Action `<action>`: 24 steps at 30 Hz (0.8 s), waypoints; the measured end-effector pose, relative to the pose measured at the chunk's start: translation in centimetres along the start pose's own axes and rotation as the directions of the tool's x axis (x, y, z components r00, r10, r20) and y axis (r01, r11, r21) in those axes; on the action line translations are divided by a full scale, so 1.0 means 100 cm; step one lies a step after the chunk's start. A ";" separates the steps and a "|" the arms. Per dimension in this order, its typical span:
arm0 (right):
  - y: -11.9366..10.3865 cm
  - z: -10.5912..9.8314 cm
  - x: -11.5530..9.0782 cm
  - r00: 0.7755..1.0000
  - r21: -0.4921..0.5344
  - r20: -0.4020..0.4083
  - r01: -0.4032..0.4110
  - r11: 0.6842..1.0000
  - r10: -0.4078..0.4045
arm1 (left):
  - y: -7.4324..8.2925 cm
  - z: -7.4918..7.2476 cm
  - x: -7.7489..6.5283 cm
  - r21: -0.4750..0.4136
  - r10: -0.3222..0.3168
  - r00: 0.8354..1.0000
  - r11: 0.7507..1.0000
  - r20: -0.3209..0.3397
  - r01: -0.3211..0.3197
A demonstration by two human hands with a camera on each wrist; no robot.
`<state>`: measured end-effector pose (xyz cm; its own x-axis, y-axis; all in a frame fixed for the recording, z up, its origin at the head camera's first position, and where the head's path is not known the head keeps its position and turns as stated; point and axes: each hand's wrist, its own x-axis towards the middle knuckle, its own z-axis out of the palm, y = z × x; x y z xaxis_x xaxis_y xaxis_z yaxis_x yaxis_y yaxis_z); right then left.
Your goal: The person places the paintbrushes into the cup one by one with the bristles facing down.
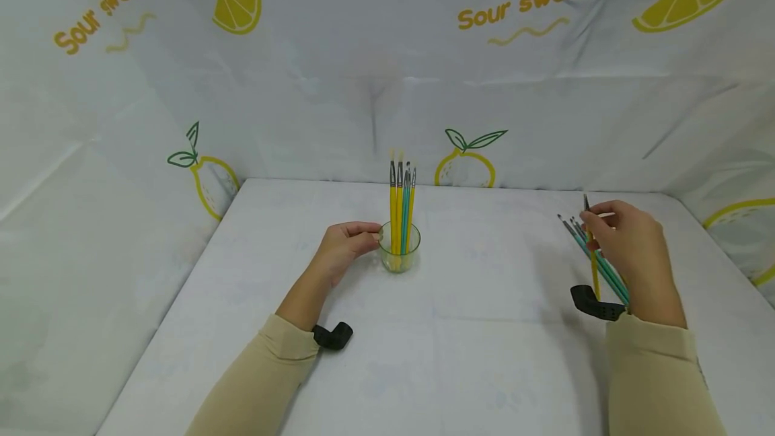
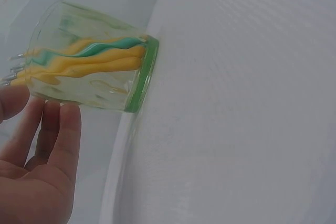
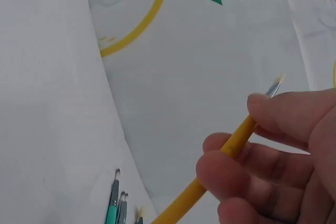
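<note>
My left hand (image 1: pixel 346 247) pinches the rim of a clear greenish glass cup (image 1: pixel 398 262) on the table. Several yellow and teal paintbrushes (image 1: pixel 400 200) stand in it, bristles up; their handles show through the glass (image 2: pixel 94 61) in the left wrist view. Over at the right, my right hand (image 1: pixel 630 247) holds a yellow paintbrush (image 1: pixel 595 274), bristle end up, between thumb and fingers. The same yellow brush (image 3: pixel 189 198) slants across the fingers in the right wrist view. Beneath that hand lie several teal paintbrushes (image 1: pixel 608 271), partly hidden by it.
A white cloth covers the table (image 1: pixel 484 369). Behind it hangs a white sheet (image 1: pixel 339 86) printed with lemons and lettering. Each wrist wears a black camera mount, one on the left (image 1: pixel 333 336) and one on the right (image 1: pixel 596 305).
</note>
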<state>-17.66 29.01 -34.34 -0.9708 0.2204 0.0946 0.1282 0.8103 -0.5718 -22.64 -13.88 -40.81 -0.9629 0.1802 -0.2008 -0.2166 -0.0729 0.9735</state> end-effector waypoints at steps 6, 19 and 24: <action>-0.025 0.010 0.001 0.997 0.233 -0.062 0.065 0.970 -0.052 | -0.001 -0.002 0.000 -0.004 0.009 1.000 1.000 0.001 -0.009; -0.090 0.034 0.017 0.989 0.861 -0.025 0.095 0.500 -0.145 | -0.001 -0.001 -0.001 -0.019 0.020 1.000 1.000 0.012 -0.020; -0.120 0.047 0.019 0.981 0.857 -0.080 0.159 0.490 -0.179 | -0.002 -0.002 -0.001 -0.011 0.021 1.000 1.000 0.005 -0.021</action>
<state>-22.04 17.14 -31.16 -0.9587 0.1142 0.2604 -0.2656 -0.0332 -0.9635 -22.57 -14.03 -40.98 -0.9663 0.1839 -0.1800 -0.1986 -0.0877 0.9762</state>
